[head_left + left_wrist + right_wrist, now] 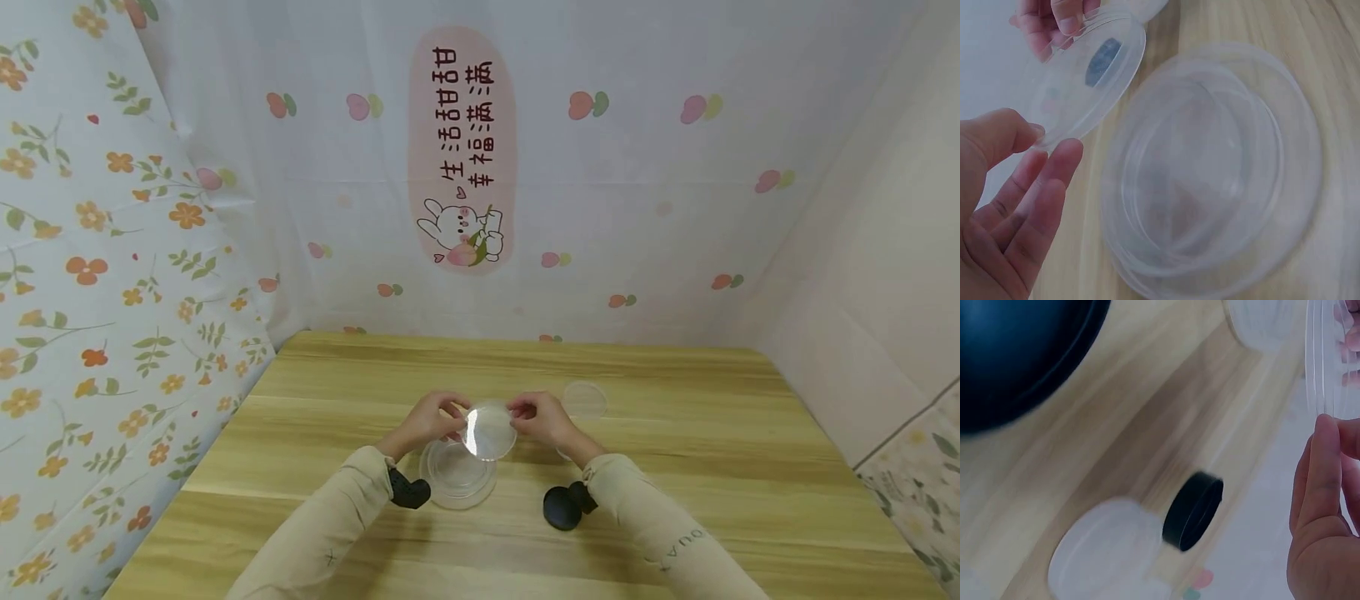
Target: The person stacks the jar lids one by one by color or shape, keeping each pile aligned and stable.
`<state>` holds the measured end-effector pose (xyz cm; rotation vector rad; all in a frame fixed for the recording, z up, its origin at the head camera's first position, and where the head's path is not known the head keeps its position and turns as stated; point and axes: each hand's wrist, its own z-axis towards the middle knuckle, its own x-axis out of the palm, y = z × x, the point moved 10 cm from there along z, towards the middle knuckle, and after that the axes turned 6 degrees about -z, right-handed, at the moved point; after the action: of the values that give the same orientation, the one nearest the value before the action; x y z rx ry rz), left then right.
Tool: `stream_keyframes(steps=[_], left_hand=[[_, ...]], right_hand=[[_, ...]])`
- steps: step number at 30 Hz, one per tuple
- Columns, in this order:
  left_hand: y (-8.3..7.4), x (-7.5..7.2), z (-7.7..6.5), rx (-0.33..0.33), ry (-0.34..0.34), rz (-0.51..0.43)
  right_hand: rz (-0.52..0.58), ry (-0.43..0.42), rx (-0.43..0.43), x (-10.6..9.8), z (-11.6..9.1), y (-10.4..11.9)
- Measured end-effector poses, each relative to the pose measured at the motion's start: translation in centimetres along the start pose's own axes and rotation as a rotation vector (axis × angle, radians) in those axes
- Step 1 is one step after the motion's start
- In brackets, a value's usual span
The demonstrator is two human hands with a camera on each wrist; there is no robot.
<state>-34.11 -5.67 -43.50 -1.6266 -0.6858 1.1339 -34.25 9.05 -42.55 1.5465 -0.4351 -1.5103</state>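
A clear round plastic lid (491,432) is held up tilted above the table, gripped by its edge from both sides. On its left rim, my left hand (432,419) pinches with thumb and fingertips, as the left wrist view shows closely. Opposite, my right hand (542,418) pinches the other rim between thumb and fingers; in the right wrist view the lid (1319,362) appears nearly edge-on. Just below the left hand, larger clear round plastic pieces (1300,187) lie one on another; whether these are lids or shallow containers I cannot tell.
Another clear disc (585,400) lies flat behind the right hand. A black ring-shaped thing (1192,511) shows beside a pale disc (1107,550) in the right wrist view. Black devices (562,508) are strapped to both wrists. Patterned cloth (337,208) hangs behind the wooden table (675,400).
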Motion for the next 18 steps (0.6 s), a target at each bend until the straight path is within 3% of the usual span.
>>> stream_keyframes(steps=[8,18], left_hand=[[2.0,-1.3,-0.9,-0.058,-0.03,0.042],[3.5,-2.0,-1.8,-0.098,-0.014,0.022]], right_hand=[[-0.079,0.041,-0.033,2.3,0.8,1.0],[-0.024,0.138,0.019,5.1,1.2,0.3]])
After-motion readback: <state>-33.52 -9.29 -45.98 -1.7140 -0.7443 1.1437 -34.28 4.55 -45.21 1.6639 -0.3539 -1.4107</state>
